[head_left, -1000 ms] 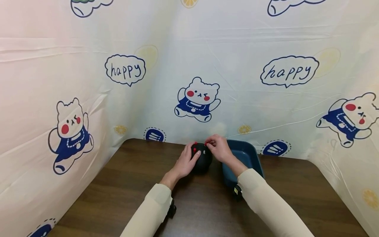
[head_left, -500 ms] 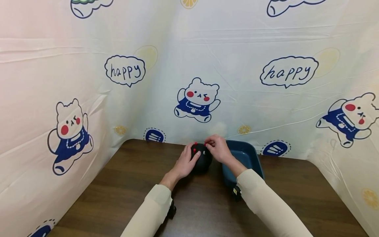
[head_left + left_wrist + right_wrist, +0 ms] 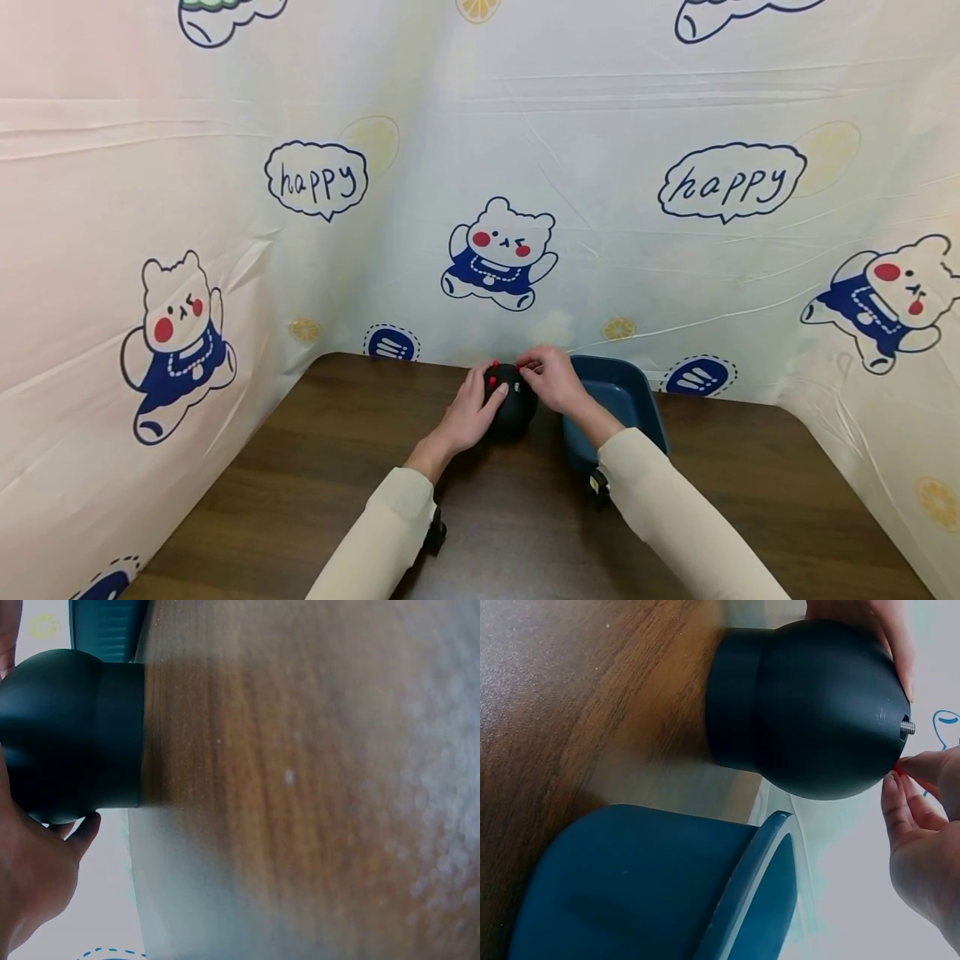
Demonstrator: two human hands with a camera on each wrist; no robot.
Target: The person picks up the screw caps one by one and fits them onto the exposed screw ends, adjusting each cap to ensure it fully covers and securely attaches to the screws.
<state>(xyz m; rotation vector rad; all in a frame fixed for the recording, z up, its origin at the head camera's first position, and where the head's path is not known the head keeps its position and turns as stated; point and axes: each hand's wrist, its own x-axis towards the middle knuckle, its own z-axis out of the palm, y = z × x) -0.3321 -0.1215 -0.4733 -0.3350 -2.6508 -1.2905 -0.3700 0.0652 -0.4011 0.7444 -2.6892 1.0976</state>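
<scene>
A black rounded body (image 3: 513,410) with a cylindrical base stands on the table near its back edge. Red knobs (image 3: 492,380) stick up from its top, and a bare threaded metal bolt (image 3: 908,727) shows there in the right wrist view. My left hand (image 3: 467,410) grips the body from the left, thumb across the near side and fingers round the far side. At the top right, my right hand (image 3: 557,382) pinches a small red knob (image 3: 898,768) between thumb and fingertips, right against the black surface. Most of that knob is hidden by the fingers.
A blue plastic bin (image 3: 647,400) stands right of the black body, partly under my right forearm. Wood-patterned tabletop (image 3: 495,533) spreads toward me. Behind it hangs a white printed cloth (image 3: 600,275), which also runs along both sides.
My right hand has shifted very slightly down and its fingers have changed position a little at the red knob. The left hand and black body stay put.
</scene>
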